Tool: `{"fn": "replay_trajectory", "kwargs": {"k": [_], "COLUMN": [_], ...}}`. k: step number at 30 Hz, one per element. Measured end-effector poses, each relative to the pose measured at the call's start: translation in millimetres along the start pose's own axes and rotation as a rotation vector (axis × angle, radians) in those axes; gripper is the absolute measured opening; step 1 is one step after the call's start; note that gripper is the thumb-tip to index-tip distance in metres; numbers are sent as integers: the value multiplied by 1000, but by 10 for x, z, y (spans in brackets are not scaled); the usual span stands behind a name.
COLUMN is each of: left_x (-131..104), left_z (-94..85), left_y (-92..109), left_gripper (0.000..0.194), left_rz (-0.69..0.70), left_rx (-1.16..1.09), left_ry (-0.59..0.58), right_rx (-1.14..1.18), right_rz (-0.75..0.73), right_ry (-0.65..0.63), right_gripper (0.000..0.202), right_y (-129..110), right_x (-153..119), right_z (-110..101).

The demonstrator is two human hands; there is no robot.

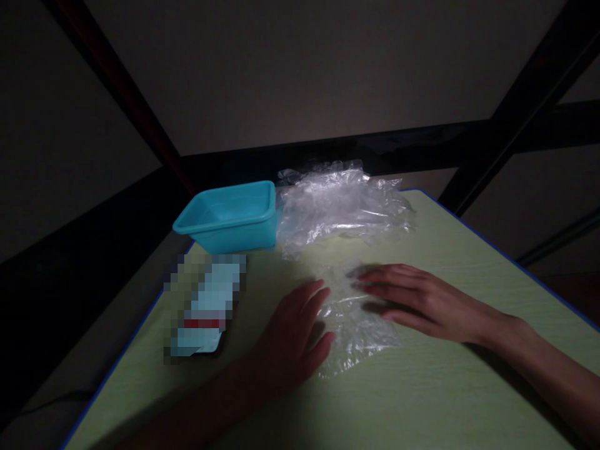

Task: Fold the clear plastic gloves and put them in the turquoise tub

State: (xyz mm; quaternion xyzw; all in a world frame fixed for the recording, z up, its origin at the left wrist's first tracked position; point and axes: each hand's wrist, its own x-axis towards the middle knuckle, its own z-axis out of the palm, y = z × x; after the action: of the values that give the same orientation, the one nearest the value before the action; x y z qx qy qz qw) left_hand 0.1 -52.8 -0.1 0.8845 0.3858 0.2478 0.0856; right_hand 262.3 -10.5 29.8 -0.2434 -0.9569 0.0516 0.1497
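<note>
A clear plastic bag (359, 328) lies fairly flat on the table between my two hands, creased and shiny. My left hand (297, 334) is at the bag's left edge, fingers apart and thumb stretched toward it. From the right, my right hand (412, 297) reaches over the bag with its fingers spread; I see nothing held in it. Whether the fingertips press on the plastic or hover just above it, I cannot tell. Beyond the bag sits a crumpled pile of clear plastic bags (342, 203).
A blue plastic basin (234, 234) stands at the back left, touching or close beside the pile. Nearer on the left lies a light-blue flat object (213, 306), blurred out, with a red band. The pale green table (450, 381) has a blue edge; a wall rises behind it.
</note>
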Motion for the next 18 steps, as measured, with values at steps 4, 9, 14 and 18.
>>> {"fn": "replay_trajectory", "kwargs": {"k": [4, 9, 14, 18], "left_x": [19, 10, 16, 31], "left_z": [-42, -49, -64, -75], "left_y": [25, 56, 70, 80], "left_gripper": [39, 29, 22, 22], "left_rz": [142, 295, 349, 332], "left_rx": [-6, 21, 17, 8], "left_ry": [38, 53, -14, -83], "right_rx": [-15, -26, -26, -10], "right_rz": [-94, -117, -147, -148], "right_ry": [75, 141, 96, 9], "right_gripper": [27, 26, 27, 23], "right_y": [-65, -132, -180, -234], "right_x": [-8, -7, -6, -17], "right_z": [-39, -41, -55, -98]}}
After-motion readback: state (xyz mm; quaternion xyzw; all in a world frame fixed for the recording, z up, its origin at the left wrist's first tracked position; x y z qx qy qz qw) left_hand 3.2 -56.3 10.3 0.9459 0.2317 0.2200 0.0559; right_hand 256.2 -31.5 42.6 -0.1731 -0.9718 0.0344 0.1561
